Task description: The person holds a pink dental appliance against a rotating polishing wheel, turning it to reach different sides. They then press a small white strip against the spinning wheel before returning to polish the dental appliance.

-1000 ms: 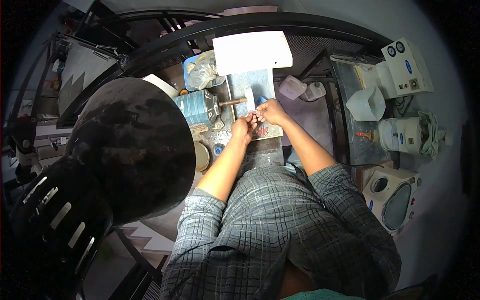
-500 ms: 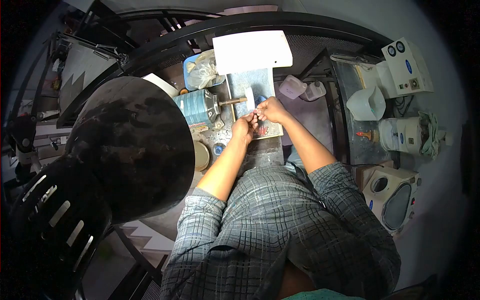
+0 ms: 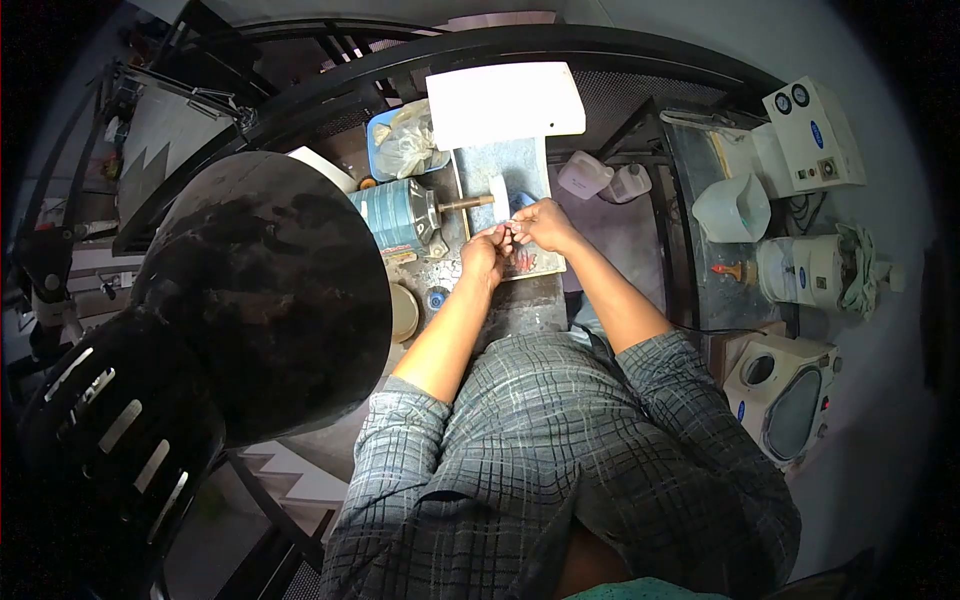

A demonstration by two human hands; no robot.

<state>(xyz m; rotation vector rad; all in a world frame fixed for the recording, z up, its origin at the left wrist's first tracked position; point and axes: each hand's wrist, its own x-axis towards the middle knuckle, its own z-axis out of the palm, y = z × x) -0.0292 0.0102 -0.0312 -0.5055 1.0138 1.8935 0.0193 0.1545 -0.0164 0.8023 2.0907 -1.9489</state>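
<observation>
A teal motor [image 3: 388, 218] lies with its shaft [image 3: 466, 202] pointing right, and a white polishing wheel [image 3: 501, 199] sits on the shaft's end. Just below the wheel, both of my hands come together with fingers pinched. My left hand [image 3: 482, 258] and my right hand [image 3: 543, 226] meet on a small pale object [image 3: 511, 228], mostly hidden by the fingers. Its kind is too small to make out. Under the hands is a shallow metal tray [image 3: 549, 264] with reddish bits in it. A white box-shaped hood [image 3: 505, 103] stands over the tray's far end.
A big black lamp shade [image 3: 260, 300] fills the left side. Behind the motor is a blue basin [image 3: 380, 135] with plastic bags. A round tub [image 3: 402, 312] and a blue cap [image 3: 437, 298] lie near my left forearm. Plastic jugs [image 3: 585, 175], a white pitcher [image 3: 732, 207] and machines [image 3: 815, 135] are at right.
Both hands stay below the wheel, with only a slight shift of the fingers around the small object. The motor, tray and hood have not moved.
</observation>
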